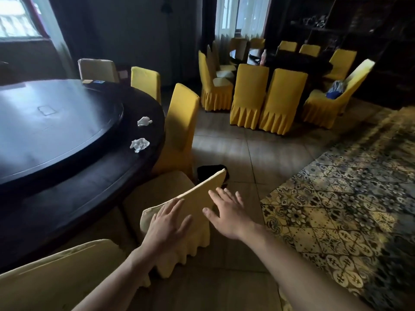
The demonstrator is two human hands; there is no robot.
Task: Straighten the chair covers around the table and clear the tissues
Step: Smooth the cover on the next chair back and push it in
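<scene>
Pale yellow fabric chair cover (197, 198) on the backrest nearest the camera, directly under and between both hands. Left hand (167, 223) laid flat on the back panel, fingers straight and spread, fingertips (179, 202) reaching up to the top edge; gripping nothing. Right hand (229, 212) just beside the panel's right edge, fingers straight and splayed, thumb overlapping the fabric; cannot tell whether touching. Pleated skirt of the cover hanging below the left palm.

Two crumpled white paper tissues on the rim of the round dark wooden table (89, 198), well apart from both hands: nearer tissue (139, 144) and farther tissue (144, 121), both just outside the raised turntable (56, 131). Bright yellow covered chair (182, 122) tucked against the table beyond the held chair, two more behind it. Pale cushion of another chair (56, 272) at lower left, under the left forearm. Second set of yellow covered chairs (267, 99) around a far table. Patterned carpet (348, 209) on the right, over the tiled floor.
</scene>
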